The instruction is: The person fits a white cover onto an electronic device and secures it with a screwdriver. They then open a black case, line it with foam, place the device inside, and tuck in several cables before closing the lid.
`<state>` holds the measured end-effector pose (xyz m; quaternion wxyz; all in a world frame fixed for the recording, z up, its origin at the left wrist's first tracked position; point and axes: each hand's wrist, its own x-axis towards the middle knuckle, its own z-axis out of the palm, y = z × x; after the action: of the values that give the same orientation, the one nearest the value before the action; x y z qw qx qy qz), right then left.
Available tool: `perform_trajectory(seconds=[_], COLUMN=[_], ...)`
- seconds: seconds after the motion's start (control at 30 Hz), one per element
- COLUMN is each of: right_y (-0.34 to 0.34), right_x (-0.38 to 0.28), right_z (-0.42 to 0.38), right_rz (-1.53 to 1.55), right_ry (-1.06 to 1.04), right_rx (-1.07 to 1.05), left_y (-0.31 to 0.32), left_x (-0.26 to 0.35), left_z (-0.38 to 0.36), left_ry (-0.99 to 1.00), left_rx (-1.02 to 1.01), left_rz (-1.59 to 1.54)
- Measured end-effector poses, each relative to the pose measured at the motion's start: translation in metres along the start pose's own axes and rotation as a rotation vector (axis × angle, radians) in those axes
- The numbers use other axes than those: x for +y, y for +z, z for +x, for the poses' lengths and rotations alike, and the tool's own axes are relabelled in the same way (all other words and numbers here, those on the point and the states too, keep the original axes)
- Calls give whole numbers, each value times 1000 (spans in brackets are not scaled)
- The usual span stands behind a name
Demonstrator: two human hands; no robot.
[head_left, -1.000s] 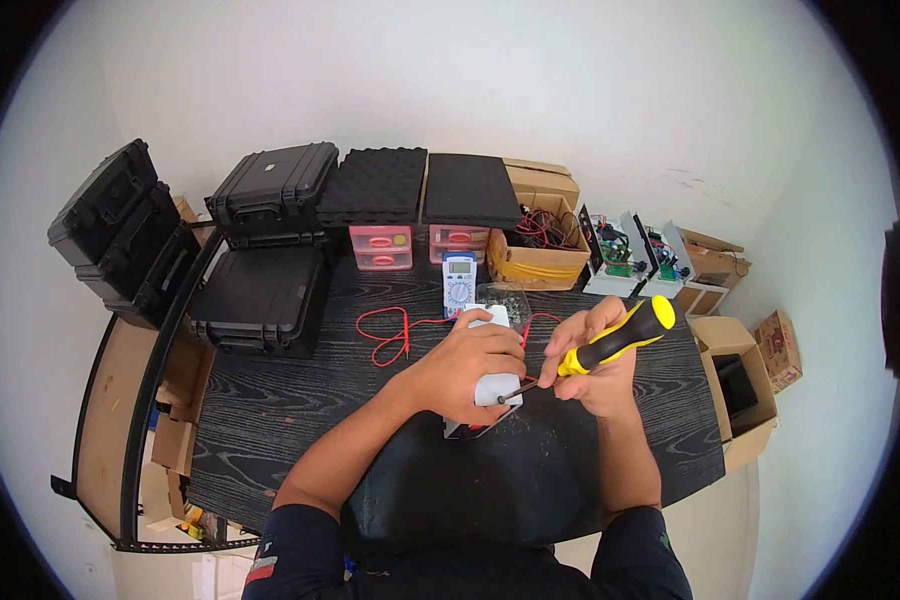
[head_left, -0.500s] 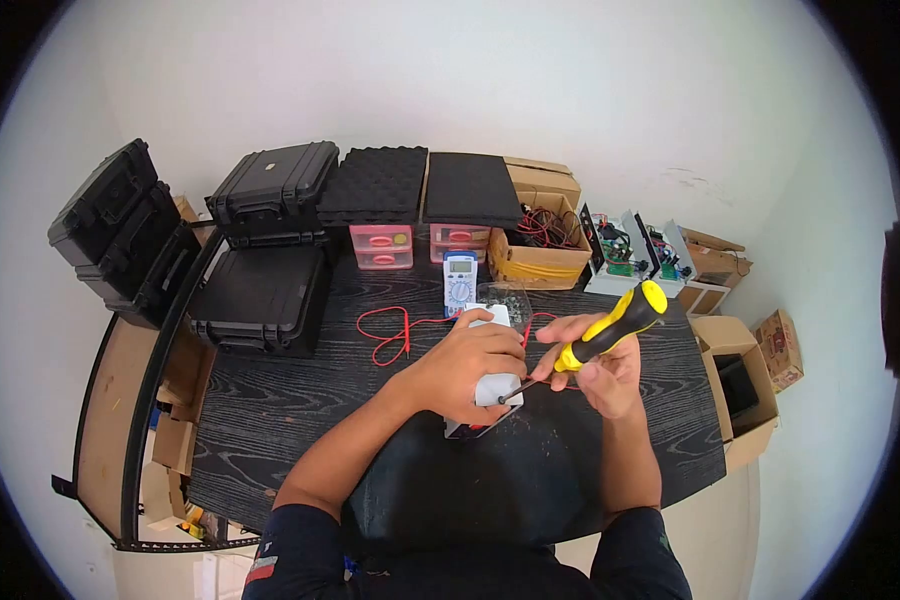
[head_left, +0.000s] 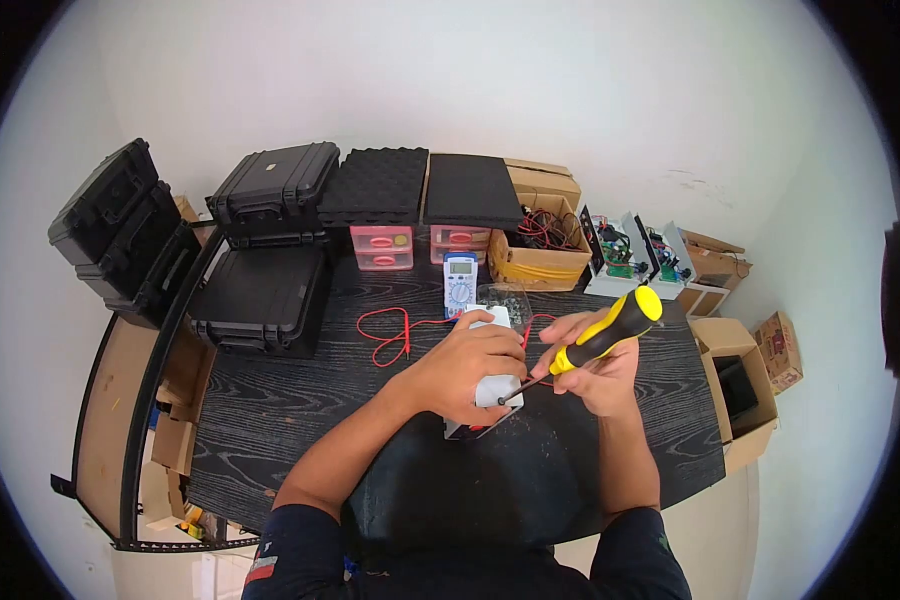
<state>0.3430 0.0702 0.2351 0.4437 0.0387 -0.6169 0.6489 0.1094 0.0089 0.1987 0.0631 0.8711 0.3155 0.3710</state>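
A small white box-shaped unit (head_left: 497, 388) with a dark, partly red lower end lies under my left hand (head_left: 472, 368), whose fingers wrap over it and hide much of it. In my right hand (head_left: 602, 372) is a yellow and black screwdriver (head_left: 615, 330), tilted with its handle up to the right. The dark shaft slants down to the left, and its tip meets the near right corner of the white unit. Just beyond stands a blue and white multimeter (head_left: 460, 283), and its red test lead (head_left: 406, 335) curls on the table left of my hand.
Black hard cases (head_left: 260, 295) are stacked at the left. Pink drawer boxes (head_left: 382, 248) and black foam sheets (head_left: 375, 187) line the back, beside a cardboard box of cables (head_left: 540, 262). Open circuit-board units (head_left: 620, 260) stand back right. A clear container (head_left: 507, 298) sits behind my left hand.
The screwdriver handle has shifted slightly down and left, and my right fingers have changed position around it. My left hand and the white unit stay put.
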Motion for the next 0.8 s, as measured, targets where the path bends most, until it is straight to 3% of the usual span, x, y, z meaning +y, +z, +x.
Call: perform_trajectory(seconds=[0.1, 0.23, 0.33, 0.37, 0.47, 0.53, 0.8], right_y=[0, 5, 5, -3, -10, -15, -37], right_x=[8, -4, -5, -4, -1, 1, 34], right_z=[8, 6, 4, 5, 20, 38, 89], right_rz=[18, 91, -81, -43, 57, -114, -264], right_ry=[-116, 19, 62, 4, -120, -143, -107], right_rx=[-39, -56, 31, -61, -7, 139, 232], left_y=[3, 3, 3, 2, 4, 5, 4], left_x=[-5, -2, -1, -1, -5, -6, -4], left_z=[-3, -2, -2, -2, -3, -4, -3], left_ry=[-24, -1, -4, -4, 4, 2, -13], left_rx=[-47, 20, 20, 15, -9, -20, -26], left_rz=[-10, 7, -6, -6, 8, 9, 5])
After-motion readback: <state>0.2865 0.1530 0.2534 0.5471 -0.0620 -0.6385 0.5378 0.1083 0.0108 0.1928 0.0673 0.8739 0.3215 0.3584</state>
